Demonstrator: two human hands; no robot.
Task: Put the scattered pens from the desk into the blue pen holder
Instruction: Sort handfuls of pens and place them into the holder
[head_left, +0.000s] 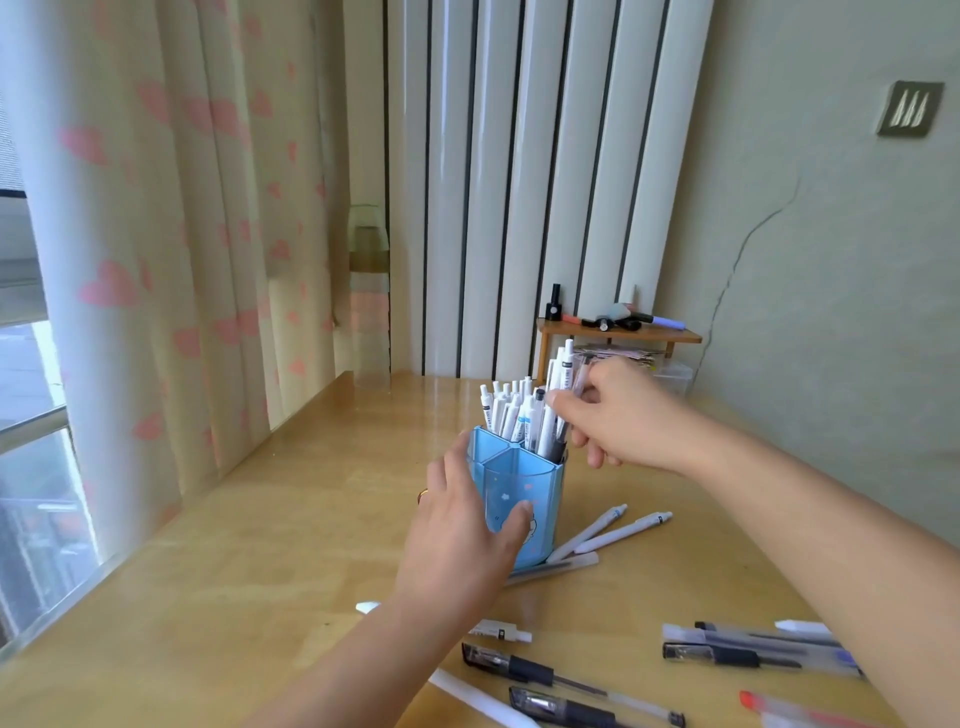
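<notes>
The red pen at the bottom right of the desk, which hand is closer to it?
Neither is close, but the left hand is a bit nearer: it grips the blue pen holder, up and left of the red pen. The right hand holds pens farther back, above the holder.

Heart-print curtain (171, 249), small wooden shelf (623, 332) holding what look like markers
</notes>
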